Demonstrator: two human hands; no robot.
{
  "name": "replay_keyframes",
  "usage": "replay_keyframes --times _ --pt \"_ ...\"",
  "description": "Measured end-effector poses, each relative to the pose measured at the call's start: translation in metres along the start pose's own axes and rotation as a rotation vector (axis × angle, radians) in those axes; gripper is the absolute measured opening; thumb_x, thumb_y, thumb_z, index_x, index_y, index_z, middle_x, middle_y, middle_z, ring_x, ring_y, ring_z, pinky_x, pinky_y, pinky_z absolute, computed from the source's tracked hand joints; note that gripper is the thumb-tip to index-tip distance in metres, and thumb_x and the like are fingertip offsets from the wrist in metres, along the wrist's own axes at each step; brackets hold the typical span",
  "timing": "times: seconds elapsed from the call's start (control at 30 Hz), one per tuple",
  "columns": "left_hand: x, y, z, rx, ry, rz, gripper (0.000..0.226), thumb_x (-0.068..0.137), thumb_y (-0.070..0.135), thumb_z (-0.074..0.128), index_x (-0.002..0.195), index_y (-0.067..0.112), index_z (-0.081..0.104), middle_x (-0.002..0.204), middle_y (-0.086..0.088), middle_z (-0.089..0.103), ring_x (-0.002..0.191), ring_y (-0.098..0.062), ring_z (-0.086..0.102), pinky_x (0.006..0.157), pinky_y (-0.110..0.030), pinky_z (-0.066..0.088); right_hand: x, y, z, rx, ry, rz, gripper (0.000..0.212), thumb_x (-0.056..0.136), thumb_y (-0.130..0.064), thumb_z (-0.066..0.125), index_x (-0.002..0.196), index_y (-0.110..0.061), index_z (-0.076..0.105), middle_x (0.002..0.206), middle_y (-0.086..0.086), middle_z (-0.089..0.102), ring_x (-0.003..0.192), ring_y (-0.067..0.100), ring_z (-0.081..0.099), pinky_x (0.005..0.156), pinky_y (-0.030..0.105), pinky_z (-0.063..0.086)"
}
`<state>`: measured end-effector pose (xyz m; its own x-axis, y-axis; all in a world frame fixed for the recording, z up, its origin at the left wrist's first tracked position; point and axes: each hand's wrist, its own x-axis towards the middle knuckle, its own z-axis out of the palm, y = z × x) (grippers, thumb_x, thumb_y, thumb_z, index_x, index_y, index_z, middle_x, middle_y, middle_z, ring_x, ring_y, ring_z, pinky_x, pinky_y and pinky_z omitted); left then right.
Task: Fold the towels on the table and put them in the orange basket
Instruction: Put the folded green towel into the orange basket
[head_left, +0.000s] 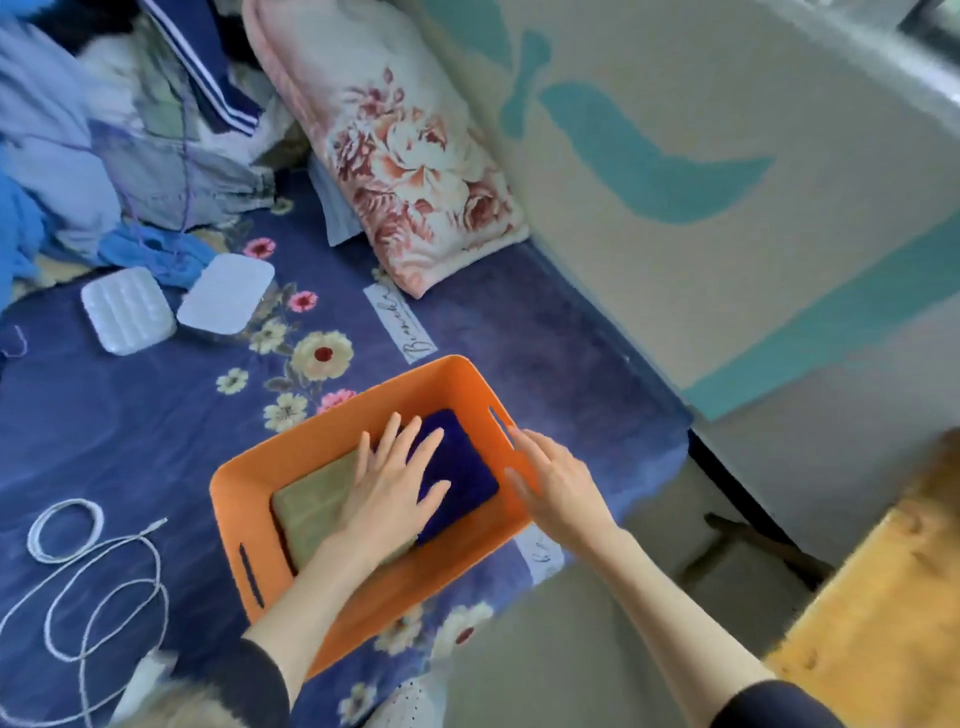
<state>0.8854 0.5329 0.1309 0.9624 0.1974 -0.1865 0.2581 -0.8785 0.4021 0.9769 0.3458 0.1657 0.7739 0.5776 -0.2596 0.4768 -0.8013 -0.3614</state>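
Observation:
An orange basket (332, 431) sits on a blue flowered bedspread near the bed's right edge. Inside it lie two folded towels side by side: an olive-green one (306, 506) on the left and a dark blue one (465, 467) on the right. My left hand (395, 483) rests flat inside the basket with fingers spread, across both towels. My right hand (558, 480) is at the basket's right wall by its handle slot, fingers loosely extended and touching the rim; it holds nothing.
A white cable (88, 577) lies coiled at left. Two white plastic boxes (127, 309) (226, 299) sit behind the basket. A floral pillow (410, 156) and a pile of clothes (104, 130) lie at the back. A wall runs along the right.

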Motion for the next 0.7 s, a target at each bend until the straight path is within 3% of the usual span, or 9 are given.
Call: replay_keyframes --times 0.37,0.5,0.7 --pt "-0.059 0.154 -0.026 0.163 0.011 0.612 0.059 0.093 0.041 0.049 0.145 0.018 0.033 0.154 -0.008 0.026 0.144 -0.027 0.015 0.114 -0.048 0.014 -0.237 0.050 -0.040 -0.007 0.356 0.538 0.058 0.095 -0.045 0.041 0.148 -0.027 0.023 0.151 -0.003 0.030 0.137 0.014 0.030 0.109 0.031 0.026" --pt "-0.100 0.221 -0.006 0.164 -0.084 0.828 0.060 0.096 0.046 0.040 0.149 0.023 0.021 0.157 -0.001 0.012 0.146 -0.022 0.005 0.116 -0.044 0.007 -0.340 0.055 -0.035 0.070 0.458 0.805 0.059 0.096 -0.046 0.039 0.148 -0.028 0.019 0.152 -0.004 0.028 0.140 0.011 0.024 0.112 0.034 0.021" --pt "-0.166 0.302 0.030 0.104 -0.295 1.173 0.060 0.096 0.045 0.039 0.149 0.028 0.017 0.158 0.003 0.008 0.146 -0.017 0.002 0.117 -0.038 0.005 -0.469 0.028 -0.008 0.150 0.565 1.226 0.060 0.096 -0.048 0.035 0.149 -0.028 0.015 0.155 -0.004 0.022 0.142 0.012 0.019 0.116 0.038 0.017"
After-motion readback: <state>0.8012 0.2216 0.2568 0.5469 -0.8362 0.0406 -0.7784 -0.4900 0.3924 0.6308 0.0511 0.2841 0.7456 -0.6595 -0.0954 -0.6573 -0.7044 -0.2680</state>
